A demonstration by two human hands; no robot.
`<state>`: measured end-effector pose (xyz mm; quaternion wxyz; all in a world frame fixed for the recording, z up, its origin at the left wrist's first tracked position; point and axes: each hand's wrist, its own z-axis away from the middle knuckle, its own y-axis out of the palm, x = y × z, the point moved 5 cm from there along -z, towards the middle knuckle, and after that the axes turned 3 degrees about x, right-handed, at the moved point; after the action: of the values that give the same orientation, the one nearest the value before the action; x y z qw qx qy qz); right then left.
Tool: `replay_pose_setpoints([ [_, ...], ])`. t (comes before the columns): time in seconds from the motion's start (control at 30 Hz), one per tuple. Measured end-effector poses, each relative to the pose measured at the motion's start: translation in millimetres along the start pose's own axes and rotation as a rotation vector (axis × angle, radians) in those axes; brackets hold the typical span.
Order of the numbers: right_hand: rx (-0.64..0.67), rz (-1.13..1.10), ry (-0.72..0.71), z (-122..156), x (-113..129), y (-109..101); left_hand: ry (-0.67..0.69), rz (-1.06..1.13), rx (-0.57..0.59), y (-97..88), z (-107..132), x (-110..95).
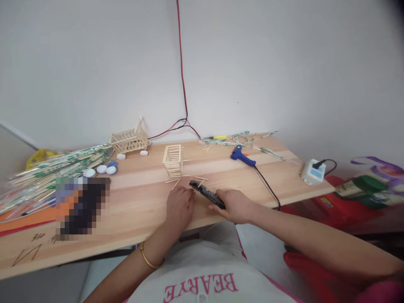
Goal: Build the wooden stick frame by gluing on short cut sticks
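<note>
Pliers (205, 193), one pair, dark and slim with a narrow metal nose, lie slanted low over the worktop (135, 210). My right hand (235, 206) is wrapped shut around their handles, knuckles up, forearm coming in from the right. Their nose points away from that hand toward the fingertips of my left hand (179, 207). My left hand rests palm down on the pale, grained wood, wrist bent, with a thin gold bangle (148, 259) behind it. Its fingers curl in at the pliers' nose, and I cannot tell whether they pinch anything.

Just beyond my left fingers lie about four loose sticks (175, 183), thin, straight and pale. Further out from that hand stands one small open tower (173, 160) built of the same sticks. Beyond it, to the left, is one stick cart (128, 140) with slatted sides. Out past my right hand lies one blue glue gun (242, 156), its black cord trailing back toward my right wrist. Well to the right of that hand sits one white plug box (312, 171). Far left of my left hand are four round caps (101, 169), white and blue, beside a heap of packeted sticks (57, 172).
</note>
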<state>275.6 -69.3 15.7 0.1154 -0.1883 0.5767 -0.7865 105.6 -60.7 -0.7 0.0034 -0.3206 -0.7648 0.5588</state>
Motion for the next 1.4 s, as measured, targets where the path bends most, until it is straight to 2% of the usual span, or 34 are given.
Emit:
replay_pose_setpoints([
  [0.13,0.039,-0.055,-0.01,-3,-2,-1,-0.052,-0.011,0.058,4.2,-1,4],
  [0.43,0.11,-0.238,0.009,-4,1,-8,-0.09,-0.056,0.097,5.6,-3,3],
  [0.73,0.2,-0.393,0.046,-5,1,-8,-0.076,-0.084,0.18,2.0,-12,1],
  [1.03,0.25,-0.511,0.121,-3,1,-10,-0.073,-0.072,0.203,-4.3,-23,0],
  [1.2,0.314,-0.647,0.204,-1,0,-3,-0.08,-0.062,0.218,-4.2,-24,0],
  [1.4,0.295,-0.702,0.201,-4,-6,7,-0.098,-0.039,0.258,-6.6,-29,0],
])
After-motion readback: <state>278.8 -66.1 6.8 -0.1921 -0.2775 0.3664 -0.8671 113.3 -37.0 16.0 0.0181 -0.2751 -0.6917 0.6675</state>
